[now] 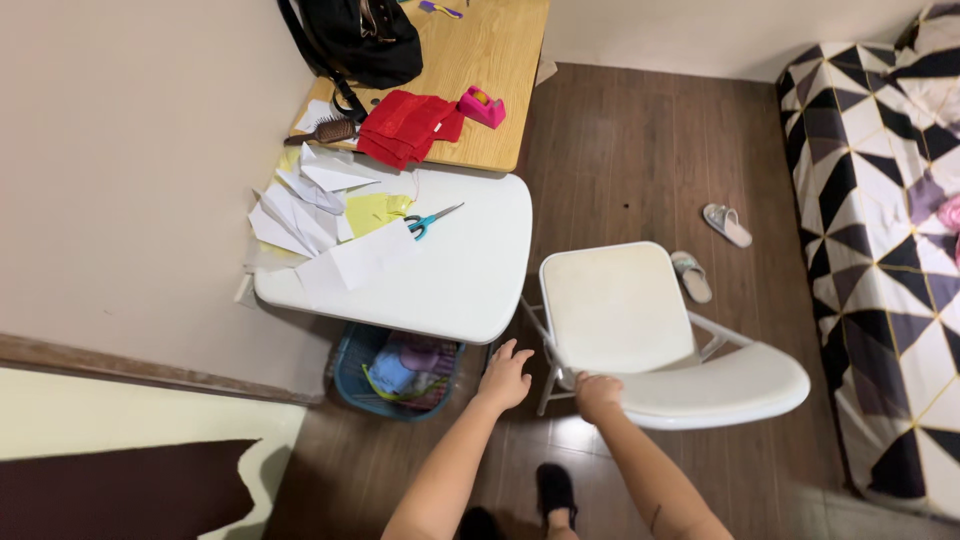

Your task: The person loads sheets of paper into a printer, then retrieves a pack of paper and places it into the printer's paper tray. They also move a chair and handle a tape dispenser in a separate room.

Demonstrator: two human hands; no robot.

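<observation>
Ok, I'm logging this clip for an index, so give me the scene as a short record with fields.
left hand: open, fingers spread, hovering by the white table edge
right hand: closed on the white folding chair backrest
on table: teal scissors, paper scraps
under table: blue basket
floor: two slippers

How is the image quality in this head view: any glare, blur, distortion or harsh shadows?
Head view: even indoor light with soft shadows; a glare patch on the dark wood floor beneath the white folding chair; wide-angle bending towards the edges; left hand and right hand fairly sharp, no obvious motion blur; white table bright but not washed out.
</observation>
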